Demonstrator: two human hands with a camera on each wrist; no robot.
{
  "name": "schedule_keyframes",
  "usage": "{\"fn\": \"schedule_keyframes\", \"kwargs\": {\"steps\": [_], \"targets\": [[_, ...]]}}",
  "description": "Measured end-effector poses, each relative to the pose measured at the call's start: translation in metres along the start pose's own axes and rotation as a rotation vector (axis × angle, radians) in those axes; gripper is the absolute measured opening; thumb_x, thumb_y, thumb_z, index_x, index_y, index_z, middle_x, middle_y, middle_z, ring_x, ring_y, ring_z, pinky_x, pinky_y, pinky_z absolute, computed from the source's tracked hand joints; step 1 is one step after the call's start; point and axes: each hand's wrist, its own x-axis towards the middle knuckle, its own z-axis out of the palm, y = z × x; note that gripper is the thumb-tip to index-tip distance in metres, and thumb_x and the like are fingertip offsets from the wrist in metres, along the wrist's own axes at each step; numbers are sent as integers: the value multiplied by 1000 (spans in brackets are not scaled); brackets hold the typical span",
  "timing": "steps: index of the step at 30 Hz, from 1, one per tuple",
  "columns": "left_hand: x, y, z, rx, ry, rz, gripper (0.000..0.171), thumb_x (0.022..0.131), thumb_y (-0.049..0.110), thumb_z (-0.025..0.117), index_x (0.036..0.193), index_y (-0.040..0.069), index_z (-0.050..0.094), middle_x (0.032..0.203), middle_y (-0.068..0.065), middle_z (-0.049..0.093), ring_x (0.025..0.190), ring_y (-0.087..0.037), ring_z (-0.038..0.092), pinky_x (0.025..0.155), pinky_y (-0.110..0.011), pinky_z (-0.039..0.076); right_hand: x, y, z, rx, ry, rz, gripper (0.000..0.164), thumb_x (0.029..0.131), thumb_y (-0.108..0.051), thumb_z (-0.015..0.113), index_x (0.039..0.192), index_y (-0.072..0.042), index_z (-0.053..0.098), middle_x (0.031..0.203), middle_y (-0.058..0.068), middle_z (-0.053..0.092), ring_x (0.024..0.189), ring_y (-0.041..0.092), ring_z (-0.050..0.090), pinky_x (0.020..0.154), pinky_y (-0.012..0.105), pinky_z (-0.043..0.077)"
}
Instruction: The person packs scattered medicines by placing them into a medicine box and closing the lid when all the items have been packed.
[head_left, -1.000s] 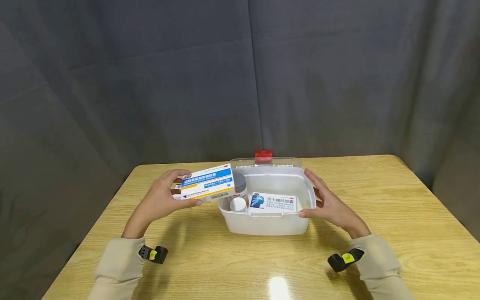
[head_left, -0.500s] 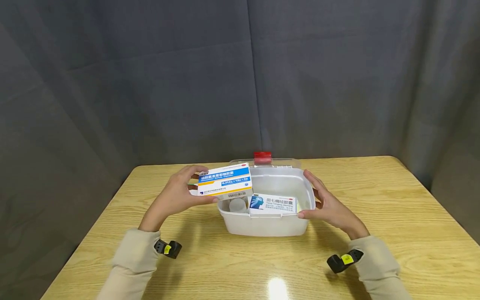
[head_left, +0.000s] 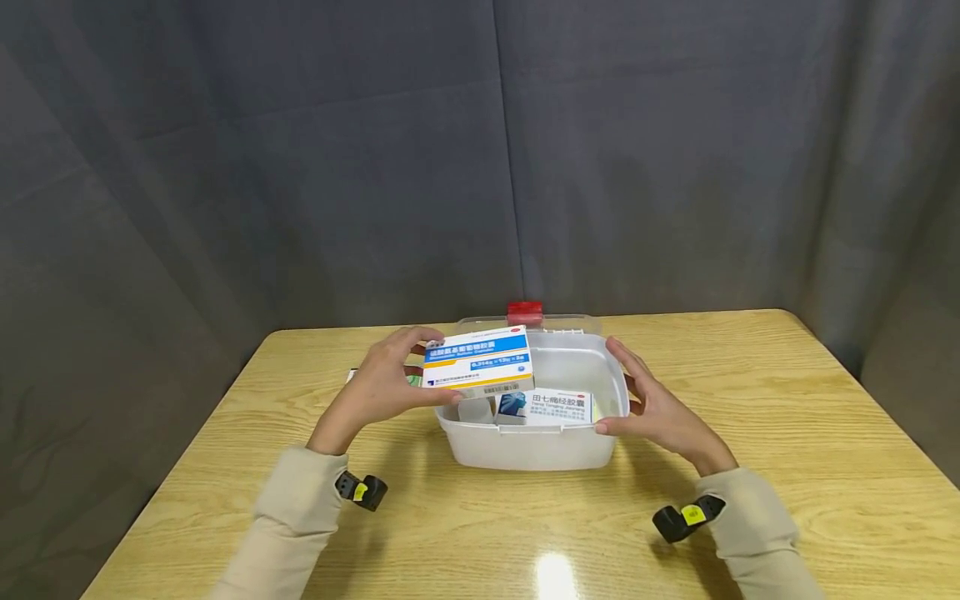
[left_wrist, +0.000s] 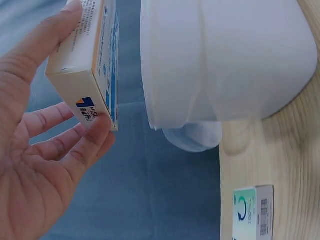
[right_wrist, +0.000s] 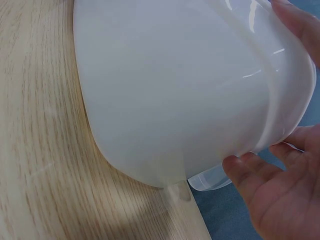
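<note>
My left hand [head_left: 375, 379] pinches a white, blue and yellow medicine box [head_left: 480, 360] between thumb and fingers. It is tilted over the left part of a white plastic medicine chest [head_left: 532, 450], its printed face towards the head camera. In the left wrist view the carton [left_wrist: 90, 87] shows its end with a logo. My right hand [head_left: 663, 412] grips the right end of the chest, thumb at the front corner, fingers towards the back. Inside lie another medicine box [head_left: 555, 408] with a blue head picture and a white-capped bottle [head_left: 475, 411], partly covered by the held carton.
The chest's clear lid [head_left: 573, 323] with a red latch [head_left: 525, 313] hangs open behind it. A small green-and-white box [left_wrist: 252, 212] lies on the wooden table [head_left: 480, 533] to the left, mostly behind my left hand in the head view. A dark curtain [head_left: 375, 167] stands behind.
My left hand has carried the medicine box rightwards, from beside the chest to over its left part, now covering the grey-lidded jar. My right hand has stayed at the chest's right end.
</note>
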Motion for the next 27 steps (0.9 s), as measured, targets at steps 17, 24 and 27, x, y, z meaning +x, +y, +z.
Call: {"fn": "schedule_keyframes", "kwargs": {"steps": [17,24,27], "targets": [[15,14,25,-30,-55,16,79,64,34,92,128,6,55,119,-6,58,103,-24,58,82,-32,55,-1,2,1,-9,13,16,106,80,-10,79,157,-22,7,160,6,0,132,40,31,104,62,29],[19,19,34,-64,-86,33,80,65,33,92,129,4,54,116,-7,58,100,-24,60,81,-31,55,-2,1,0,-17,10,14,106,80,-9,79,157,-24,7,160,5,-1,133,40,30,105,62,28],[20,21,38,-65,-94,33,80,65,34,92,130,5,54,116,-6,58,101,-22,60,82,-30,55,-2,0,0,-22,13,21,106,80,-10,79,157,-25,7,160,4,-1,133,39,30,105,60,29]]}}
